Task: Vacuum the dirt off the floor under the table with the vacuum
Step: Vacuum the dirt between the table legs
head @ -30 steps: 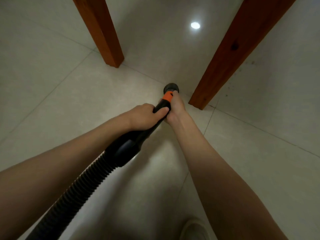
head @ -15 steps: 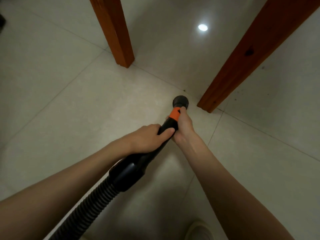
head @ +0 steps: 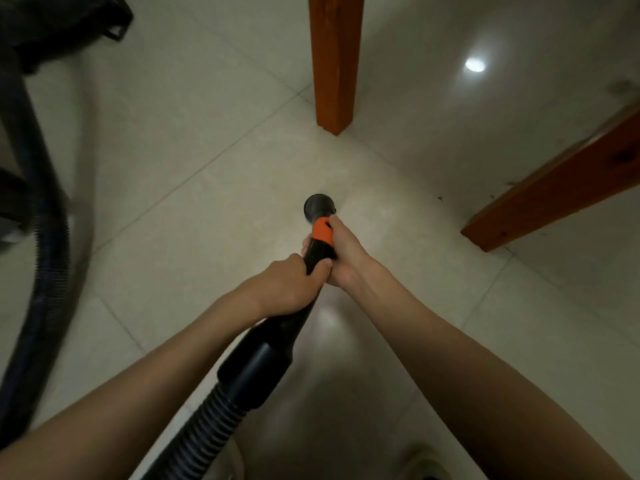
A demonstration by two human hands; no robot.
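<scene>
I hold a black vacuum wand (head: 277, 341) with an orange collar (head: 323, 233) and a round black nozzle (head: 319, 206) pointing down at the pale tiled floor (head: 194, 174). My left hand (head: 287, 285) grips the wand's black shaft from the left. Just ahead of it, my right hand (head: 346, 252) grips the shaft at the orange collar. A ribbed black hose (head: 204, 431) runs from the wand toward the bottom of the view. Small dark specks of dirt (head: 440, 197) lie on the floor right of the nozzle, near the right table leg.
Two orange-brown wooden table legs stand ahead, one upright (head: 334, 60) beyond the nozzle, one slanting at the right (head: 554, 188). The hose loops down the left edge (head: 45, 237) from a blurred dark vacuum body (head: 52, 26). A pale shoe (head: 424, 462) shows at the bottom.
The view has swung left, so both table legs have shifted right and the vacuum body and hose loop have come into sight. The nozzle has drawn away from the right leg. Both grips are unchanged.
</scene>
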